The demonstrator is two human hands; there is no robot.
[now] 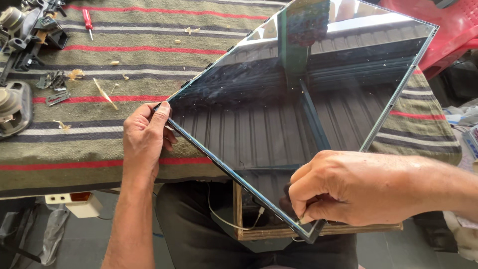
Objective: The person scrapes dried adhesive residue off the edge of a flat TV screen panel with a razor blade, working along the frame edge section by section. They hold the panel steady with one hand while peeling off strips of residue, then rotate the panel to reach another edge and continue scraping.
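From the head view, the dark glass panel [298, 114] lies tilted over the striped desk [99, 144], its near corner overhanging at 6 o'clock. The left hand [144, 139] grips its 9 o'clock edge, fingers curled; the right hand [343, 192] pinches the near corner. A red screwdriver [88, 21] lies at 11 o'clock, well apart.

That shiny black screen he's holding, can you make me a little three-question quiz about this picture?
1. True or false: the left hand grips the screen at a corner.
2. Which tool with a red handle lies on the striped cloth at the top left? A) hammer B) screwdriver C) scissors
3. Fill in: the right hand pinches the screen's ______ corner, the one nearest the person.

Key:
1. True. Its fingers curl over the left corner.
2. B, the screwdriver.
3. Bottom. The fingertips press at the frame's edge there.
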